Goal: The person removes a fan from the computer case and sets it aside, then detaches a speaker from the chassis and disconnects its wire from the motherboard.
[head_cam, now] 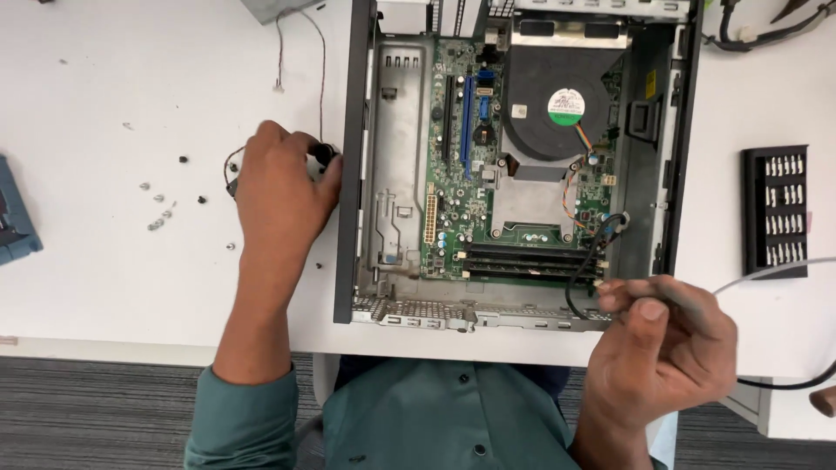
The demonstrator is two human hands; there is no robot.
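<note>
An open desktop computer case (348,174) lies flat on a white table (131,270), its green motherboard (457,174) and round black cooling fan (557,104) exposed. My left hand (277,196) rests on the table just left of the case, fingers curled over a small black part (324,154) with a thin wire. My right hand (666,344) hovers at the case's near right corner, pinching a thin grey tool (688,298). A black cable (585,270) loops from the board toward that hand.
Several small screws (158,209) lie scattered on the table to the left. A blue object (16,218) sits at the far left edge. A black bit holder (775,211) stands right of the case. Cables (758,35) run along the top right.
</note>
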